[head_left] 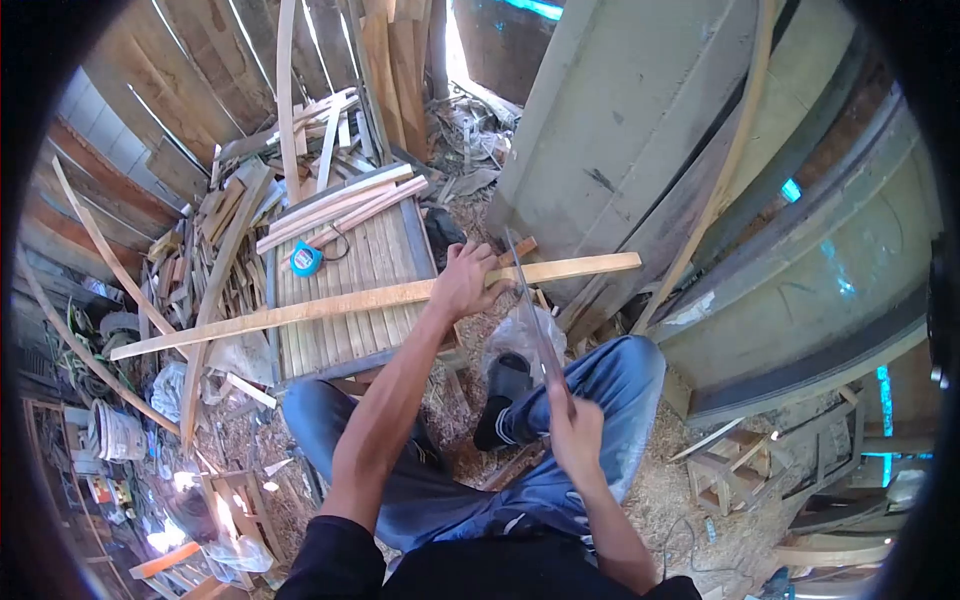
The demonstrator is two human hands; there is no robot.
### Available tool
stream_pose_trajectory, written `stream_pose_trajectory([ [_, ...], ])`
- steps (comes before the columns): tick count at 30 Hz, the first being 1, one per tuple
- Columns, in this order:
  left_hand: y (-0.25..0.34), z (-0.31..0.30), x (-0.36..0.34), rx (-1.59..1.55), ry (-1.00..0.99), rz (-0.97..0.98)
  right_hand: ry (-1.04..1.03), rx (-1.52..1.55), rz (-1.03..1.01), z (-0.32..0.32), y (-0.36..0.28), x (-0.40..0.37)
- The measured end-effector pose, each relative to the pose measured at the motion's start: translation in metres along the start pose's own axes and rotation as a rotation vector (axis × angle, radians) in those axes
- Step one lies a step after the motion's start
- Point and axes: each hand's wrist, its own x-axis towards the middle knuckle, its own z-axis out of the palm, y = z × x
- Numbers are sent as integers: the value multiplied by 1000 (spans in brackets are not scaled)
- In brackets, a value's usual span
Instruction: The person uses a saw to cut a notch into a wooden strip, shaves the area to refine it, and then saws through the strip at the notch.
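Note:
A long light wooden strip point(350, 302) lies slanted across a slatted wooden panel point(300, 355), its right end reaching past the panel. My left hand point(465, 281) is closed over this strip near the panel's right edge. My right hand point(577, 432) grips a handsaw point(538, 330), whose narrow blade points away from me and crosses the strip just right of my left hand. A short reddish wood piece point(520, 250) shows beyond the strip, close to the blade. On the panel sit a turquoise tape measure point(306, 259) and several thin strips point(335, 208).
A heap of wood offcuts point(215, 235) stands left of the panel. Large grey boards point(630, 130) lean at the right. Sawdust point(660, 520) covers the floor, with a small wooden frame point(735, 465) at the lower right. A plastic bag point(530, 335) lies by my foot.

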Motion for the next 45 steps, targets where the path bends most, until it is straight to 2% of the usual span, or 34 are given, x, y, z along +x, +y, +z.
stream_pose_trajectory([
  [2, 1, 0, -1, -22, 0, 10, -4, 107, 146, -8, 10, -23],
  [4, 0, 2, 1, -30, 22, 20, 72, 34, 28, 16, 11, 11],
  [7, -11, 2, 7, -31, 122, -35, 156, 30, -3, 33, 14, 47],
  [9, -13, -1, 5, -60, 123, -62, 153, 30, -35, 23, 11, 58],
  [11, -10, -9, 5, -74, 111, -109, 33, 25, -24, 5, 3, 67],
  [14, -12, 1, 6, 0, 164, -63, 43, 16, -56, 11, 11, 62],
  [19, -6, -8, 3, -25, 83, -100, 90, 92, -87, 18, 17, 44],
  [21, -5, -9, 6, -132, -19, -209, 90, 91, -107, 19, 23, 41],
  [25, -1, -16, 4, -24, -108, -259, 96, 127, -112, 19, 20, 37],
  [27, 1, -21, 2, 47, 66, -127, 43, 136, -22, 11, 14, 35],
  [28, 1, -24, 3, 46, 67, -129, 41, 134, -22, 6, 10, 34],
  [30, -3, -32, 5, 189, 82, 10, 13, 99, -59, -6, 0, 34],
  [33, -4, -26, -2, 88, 192, 40, -8, 45, -45, -14, -9, 30],
  [36, -2, -22, -6, 57, 220, 66, 24, 85, -33, -9, -5, 21],
  [40, -11, -24, -2, 49, 147, 108, 28, 129, -32, 1, -9, 17],
  [43, -17, -23, 1, 90, 98, 58, 46, 102, -96, 9, -22, 24],
  [45, -16, -19, 1, 100, 215, 14, 44, 98, -84, 13, -23, 29],
])
